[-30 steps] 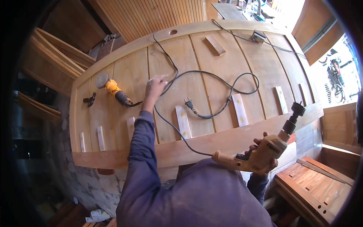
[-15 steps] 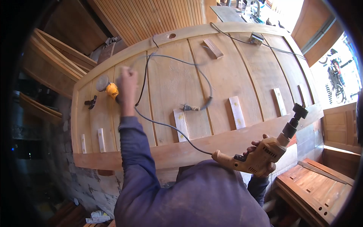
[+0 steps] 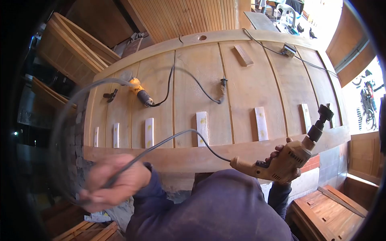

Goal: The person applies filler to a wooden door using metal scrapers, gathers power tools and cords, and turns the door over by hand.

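Observation:
My right hand (image 3: 278, 151) is wrapped around a yellow-tan electric drill (image 3: 288, 160) at the front right of a wooden door (image 3: 257, 86). A dark hole saw (image 3: 326, 112) is fitted in its chuck and points up and away. From the drill's handle a grey cord (image 3: 177, 135) runs left to my left hand (image 3: 118, 180), which is closed around it beyond the door's front edge. Past that hand the cord swings up in a large blurred loop. A yellow-and-black power tool with a round disc (image 3: 138, 89) lies on the door.
White-faced strips, one a wooden strip (image 3: 202, 128), line the door's near side. A plug (image 3: 224, 82), a small wood block (image 3: 244, 55), a dark clamp-like piece (image 3: 111, 95) and a socket box (image 3: 288, 50) lie on it. Wooden panels (image 3: 327, 213) stand at the right.
My left hand has come from above the door back toward me and down-left, drawing the cord into a loop. The drill stays in my right hand. The view has shifted slightly.

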`<state>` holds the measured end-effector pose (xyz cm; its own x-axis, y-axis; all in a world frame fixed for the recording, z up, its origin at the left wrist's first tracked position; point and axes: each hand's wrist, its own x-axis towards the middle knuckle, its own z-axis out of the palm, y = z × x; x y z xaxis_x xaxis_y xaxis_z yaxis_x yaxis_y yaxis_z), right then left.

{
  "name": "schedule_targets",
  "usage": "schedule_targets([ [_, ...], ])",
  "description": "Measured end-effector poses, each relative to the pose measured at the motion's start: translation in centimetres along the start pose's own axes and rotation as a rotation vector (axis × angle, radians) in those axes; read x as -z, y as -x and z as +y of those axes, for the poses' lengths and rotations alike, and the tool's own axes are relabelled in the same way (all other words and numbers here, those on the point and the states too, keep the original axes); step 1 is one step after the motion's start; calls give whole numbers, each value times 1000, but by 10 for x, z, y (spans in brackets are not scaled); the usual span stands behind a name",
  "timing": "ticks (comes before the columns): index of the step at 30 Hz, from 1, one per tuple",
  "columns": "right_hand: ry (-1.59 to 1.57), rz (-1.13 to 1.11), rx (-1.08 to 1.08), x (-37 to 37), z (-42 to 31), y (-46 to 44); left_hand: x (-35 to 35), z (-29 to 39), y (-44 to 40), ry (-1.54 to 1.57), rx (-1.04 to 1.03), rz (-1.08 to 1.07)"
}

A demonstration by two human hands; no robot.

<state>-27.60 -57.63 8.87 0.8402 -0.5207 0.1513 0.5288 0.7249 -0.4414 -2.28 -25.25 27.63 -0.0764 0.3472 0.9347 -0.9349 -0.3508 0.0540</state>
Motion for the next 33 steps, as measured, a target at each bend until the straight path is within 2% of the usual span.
schedule_targets([
  [1, -28, -29, -10, 3, 0, -1, -6, 17, 9, 151, -12, -280],
  [3, -83, -79, -29, 11, -1, -1, -18, 50, 26, 422, 92, -868],
  [5, -78, -152, -67, 17, -3, 1, -45, 76, 67, 546, 14, -1160],
  [10, -341, -324, -126, 10, -8, 3, -83, 119, 147, 851, 529, -1473],
  [13, -349, -343, -125, 18, -11, 10, -93, 140, 167, 943, 543, -1548],
  [16, -363, -315, -99, 42, -14, 22, -93, 139, 173, 1003, 464, -1501],
  [18, -384, -256, -87, 50, -17, 32, -89, 105, 190, 1078, 684, -1369],
  [20, -391, -212, -61, 51, -20, 39, -88, 51, 194, 539, 933, -1159],
  [21, -385, -207, -55, 53, -22, 42, -99, 27, 171, 5, 998, -1296],
  [22, -378, -202, -48, 55, -24, 45, -90, -25, 203, -303, 524, -1264],
  [23, -365, -208, -48, 58, -28, 47, -79, -56, 206, -491, 418, -1345],
  [24, -352, -222, -53, 60, -32, 48, -62, -81, 209, -677, 420, -1553],
  [25, -339, -237, -58, 63, -35, 49, -49, -103, 213, -726, 563, -1819],
  [28, -316, -272, -63, 60, -40, 51, -32, -124, 209, -449, 997, -2012],
  [31, -322, -263, -32, 54, -39, 53, -12, -142, 215, -76, 1586, -1607],
  [33, -324, -262, -24, 54, -37, 53, -13, -145, 208, 23, 1754, -1388],
])
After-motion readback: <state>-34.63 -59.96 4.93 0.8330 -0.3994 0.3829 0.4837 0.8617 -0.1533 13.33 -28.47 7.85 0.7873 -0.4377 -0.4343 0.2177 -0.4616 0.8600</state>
